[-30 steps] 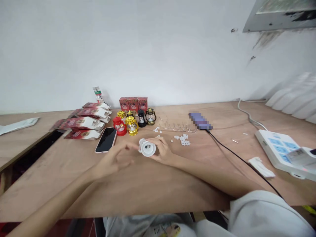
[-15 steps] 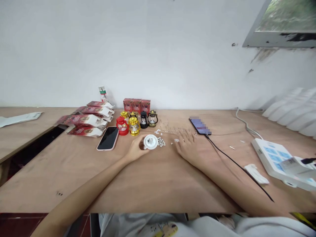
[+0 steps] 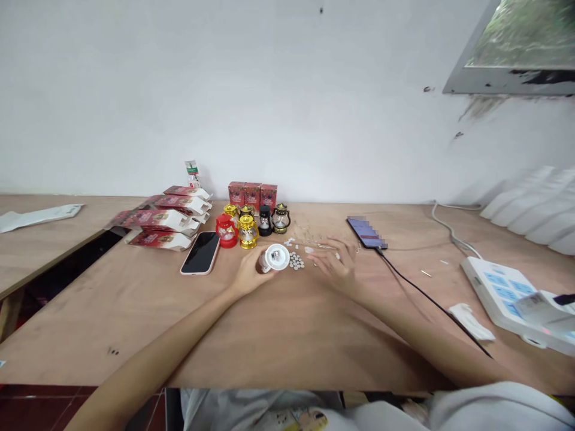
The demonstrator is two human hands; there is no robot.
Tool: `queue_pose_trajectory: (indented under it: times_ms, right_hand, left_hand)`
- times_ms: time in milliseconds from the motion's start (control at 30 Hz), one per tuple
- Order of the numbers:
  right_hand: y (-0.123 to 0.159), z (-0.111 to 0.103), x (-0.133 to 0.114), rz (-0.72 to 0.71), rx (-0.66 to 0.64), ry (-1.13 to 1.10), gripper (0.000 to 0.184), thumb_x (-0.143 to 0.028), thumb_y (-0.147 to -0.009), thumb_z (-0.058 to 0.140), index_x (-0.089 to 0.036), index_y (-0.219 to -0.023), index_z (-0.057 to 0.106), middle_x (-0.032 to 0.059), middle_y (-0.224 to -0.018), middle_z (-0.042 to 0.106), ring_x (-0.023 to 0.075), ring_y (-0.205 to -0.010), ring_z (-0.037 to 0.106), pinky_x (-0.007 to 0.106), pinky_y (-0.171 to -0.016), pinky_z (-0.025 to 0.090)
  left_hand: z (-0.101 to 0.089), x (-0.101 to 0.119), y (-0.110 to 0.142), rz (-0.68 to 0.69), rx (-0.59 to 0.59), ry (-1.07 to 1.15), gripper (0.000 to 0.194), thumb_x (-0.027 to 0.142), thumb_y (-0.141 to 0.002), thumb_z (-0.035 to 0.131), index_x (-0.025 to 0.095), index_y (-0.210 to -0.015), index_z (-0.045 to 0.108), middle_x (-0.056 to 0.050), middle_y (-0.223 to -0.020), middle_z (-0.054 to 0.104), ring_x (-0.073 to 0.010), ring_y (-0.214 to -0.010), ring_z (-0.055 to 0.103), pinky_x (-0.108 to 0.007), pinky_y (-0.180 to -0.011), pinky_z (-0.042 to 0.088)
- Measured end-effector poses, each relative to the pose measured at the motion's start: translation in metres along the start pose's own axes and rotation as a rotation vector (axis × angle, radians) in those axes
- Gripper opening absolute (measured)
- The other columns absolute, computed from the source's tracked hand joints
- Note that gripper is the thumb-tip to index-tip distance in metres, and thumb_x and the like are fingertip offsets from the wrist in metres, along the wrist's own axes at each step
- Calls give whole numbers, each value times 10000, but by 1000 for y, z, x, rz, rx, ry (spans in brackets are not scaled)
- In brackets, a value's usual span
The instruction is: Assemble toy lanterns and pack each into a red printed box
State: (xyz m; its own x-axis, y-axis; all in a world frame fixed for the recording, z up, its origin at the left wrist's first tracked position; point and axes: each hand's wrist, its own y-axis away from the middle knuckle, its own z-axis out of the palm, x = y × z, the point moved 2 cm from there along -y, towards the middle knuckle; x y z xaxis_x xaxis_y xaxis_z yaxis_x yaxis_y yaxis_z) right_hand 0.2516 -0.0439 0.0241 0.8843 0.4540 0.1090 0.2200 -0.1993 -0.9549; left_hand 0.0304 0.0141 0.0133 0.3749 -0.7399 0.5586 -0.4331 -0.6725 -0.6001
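Note:
My left hand (image 3: 250, 273) is closed around a small white lantern (image 3: 274, 258), tipped so its round base faces me. Just right of it lies a little heap of button batteries (image 3: 295, 261). My right hand (image 3: 333, 263) hovers over the table past those batteries, fingers spread and pointing left, with nothing visible in them. Small white plastic bits (image 3: 309, 247) and thin wire pieces are scattered under and beyond its fingertips.
Toy lanterns in red (image 3: 226, 230), gold (image 3: 247, 231) and black (image 3: 266, 220) stand before three red boxes (image 3: 252, 193). Flat red cartons (image 3: 162, 220) and a dark phone (image 3: 200, 252) lie left. A second phone (image 3: 366, 232) with black cable lies right, a white box (image 3: 507, 290) far right.
The white lantern passed from my right hand to my left. My right hand let go, swung out to the right over the small parts, then drew back a little toward the batteries.

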Motion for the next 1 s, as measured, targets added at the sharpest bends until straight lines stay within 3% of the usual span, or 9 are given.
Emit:
queue_pose_trajectory:
  times_ms: [133, 267, 500, 733, 1000]
  right_hand:
    - [-17, 9, -32, -93, 120, -139, 38, -261, -773, 695, -291, -774, 671, 21, -918, 618, 180, -897, 568, 348, -816, 448]
    - [-16, 21, -45, -97, 138, -145, 50, -243, -770, 693, -287, -748, 684, 31, -926, 606, 192, -901, 568, 355, -774, 470]
    - [-5, 21, -46, -78, 135, -155, 86, -198, -754, 706, -272, -769, 666, 34, -951, 597, 186, -874, 563, 359, -786, 437]
    - [5, 25, -45, -34, 36, -152, 53, -234, -793, 668, -285, -784, 659, 31, -973, 601, 182, -898, 561, 361, -826, 414]
    - [10, 29, -40, 36, 90, -163, 81, -186, -805, 633, -258, -779, 661, 58, -1044, 540, 202, -958, 543, 369, -802, 439]
  left_hand:
    - [0, -2, 2, 34, -3, -10, 471, 212, -674, 683, 181, -1116, 523, -80, -1126, 635, -235, -1030, 595, -381, -895, 464]
    - [1, -4, 6, 48, -20, -58, 531, 192, -663, 697, 197, -1159, 507, -74, -1175, 616, -236, -1080, 568, -376, -918, 432]
    - [-2, 0, 8, 40, -93, -262, 573, 226, -682, 699, 215, -1216, 490, -71, -1226, 594, -249, -1126, 541, -374, -925, 383]
    - [-5, -2, 9, 132, -122, -383, 567, 287, -718, 667, 214, -1251, 486, -79, -1192, 604, -243, -1074, 554, -358, -897, 362]
    - [-7, -2, 9, 172, -103, -445, 531, 360, -743, 642, 195, -1230, 513, -85, -1086, 627, -236, -982, 576, -340, -823, 375]
